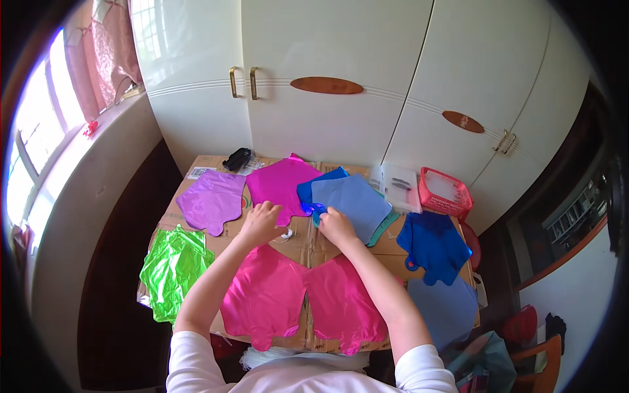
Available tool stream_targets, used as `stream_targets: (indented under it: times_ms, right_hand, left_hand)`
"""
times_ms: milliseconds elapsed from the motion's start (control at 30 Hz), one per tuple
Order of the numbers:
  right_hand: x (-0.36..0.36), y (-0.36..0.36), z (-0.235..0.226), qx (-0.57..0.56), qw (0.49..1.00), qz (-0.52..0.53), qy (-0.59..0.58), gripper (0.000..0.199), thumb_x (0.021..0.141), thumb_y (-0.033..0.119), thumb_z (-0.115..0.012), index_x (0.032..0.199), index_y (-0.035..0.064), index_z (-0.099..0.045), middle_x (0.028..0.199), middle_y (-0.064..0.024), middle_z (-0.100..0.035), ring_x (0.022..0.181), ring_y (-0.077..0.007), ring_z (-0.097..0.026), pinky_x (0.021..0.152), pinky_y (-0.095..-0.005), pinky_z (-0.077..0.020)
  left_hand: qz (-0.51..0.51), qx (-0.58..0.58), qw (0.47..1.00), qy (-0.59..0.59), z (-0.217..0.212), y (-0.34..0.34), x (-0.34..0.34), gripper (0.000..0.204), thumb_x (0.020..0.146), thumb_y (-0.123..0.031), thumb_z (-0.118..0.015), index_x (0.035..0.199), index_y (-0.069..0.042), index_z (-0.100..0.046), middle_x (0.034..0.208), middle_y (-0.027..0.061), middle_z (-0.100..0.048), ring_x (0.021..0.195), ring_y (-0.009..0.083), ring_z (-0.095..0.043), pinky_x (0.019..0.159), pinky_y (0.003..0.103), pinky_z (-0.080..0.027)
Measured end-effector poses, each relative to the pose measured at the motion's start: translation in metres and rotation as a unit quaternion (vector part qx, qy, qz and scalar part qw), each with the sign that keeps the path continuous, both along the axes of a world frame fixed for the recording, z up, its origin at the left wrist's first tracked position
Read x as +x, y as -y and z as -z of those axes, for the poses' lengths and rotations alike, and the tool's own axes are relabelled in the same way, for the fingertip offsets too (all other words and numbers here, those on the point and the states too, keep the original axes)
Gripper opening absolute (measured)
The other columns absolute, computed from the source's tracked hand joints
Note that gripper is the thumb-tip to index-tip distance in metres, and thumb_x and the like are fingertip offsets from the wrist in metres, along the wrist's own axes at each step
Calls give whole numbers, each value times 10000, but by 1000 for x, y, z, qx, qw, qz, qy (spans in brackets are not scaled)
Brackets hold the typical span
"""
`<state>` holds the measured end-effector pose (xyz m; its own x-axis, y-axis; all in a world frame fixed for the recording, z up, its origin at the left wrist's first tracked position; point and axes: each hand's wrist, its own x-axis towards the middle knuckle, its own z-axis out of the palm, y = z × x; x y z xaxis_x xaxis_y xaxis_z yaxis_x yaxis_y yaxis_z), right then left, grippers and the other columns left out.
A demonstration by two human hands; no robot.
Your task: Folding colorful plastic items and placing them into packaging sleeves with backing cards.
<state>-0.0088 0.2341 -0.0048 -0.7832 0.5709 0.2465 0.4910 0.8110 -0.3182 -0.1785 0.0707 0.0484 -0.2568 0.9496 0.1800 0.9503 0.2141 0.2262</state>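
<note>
Flat, uninflated star-shaped foil balloons lie spread over a cardboard-covered table. My right hand is closed, pinching the shiny neck of a blue foil balloon near the table's middle. A grey-blue foil balloon partly covers that blue one, and a teal edge shows beneath. My left hand is at the lower edge of the magenta foil balloon, its fingers bent but apart, with nothing visible in them. A small white ring-shaped item sits beside its thumb. Two hot pink foil balloons lie between my forearms.
At left are a purple balloon and a crinkled green one. A dark blue balloon and another grey-blue one lie right. A red basket, clear plastic packets and a black item line the back, before white cabinets.
</note>
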Motion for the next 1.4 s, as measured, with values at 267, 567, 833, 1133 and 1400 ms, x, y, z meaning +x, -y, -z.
stream_targets:
  times_ms: [267,567,833,1133,1400]
  right_hand:
    - [9,-8,3,68,996,-50,38,138,783,146,-614,834,22,-647,1007,-156,-579,961,-344,-577,802,-448,-494]
    - [26,-38,-9,-30,977,54,-204,277,735,285,-734,734,20,-655,752,-199,-621,705,-361,-611,633,-442,-461]
    - [78,-97,-56,-420,794,147,-413,206,808,224,-723,818,30,-654,656,-6,-611,557,-110,-525,545,-282,-431]
    - [107,-96,-199,7,889,139,-436,169,863,147,-645,994,42,-638,875,-104,-681,763,-192,-639,672,-331,-486]
    - [-22,-34,-170,348,913,-140,-163,222,862,88,-509,1000,182,-655,702,-84,-569,721,-264,-632,626,-398,-529]
  left_hand:
    - [101,-33,993,-49,28,-38,35,345,764,-252,-615,1090,-147,-651,1069,82,-592,1072,292,-522,869,442,-416]
    - [113,73,991,-10,50,-68,44,349,851,-301,-539,1163,-161,-612,1180,81,-574,1131,264,-511,881,455,-413]
    - [164,-45,985,-17,44,-87,67,518,925,-466,-449,1373,-207,-449,1426,135,-394,1356,295,-323,1117,520,-208]
    - [148,-17,989,-1,44,-73,55,564,903,-495,-480,1345,-145,-467,1400,161,-417,1336,309,-345,1103,515,-234]
    - [31,-2,987,158,21,-8,-16,257,835,-254,-571,951,-34,-637,1032,186,-635,938,358,-614,814,434,-493]
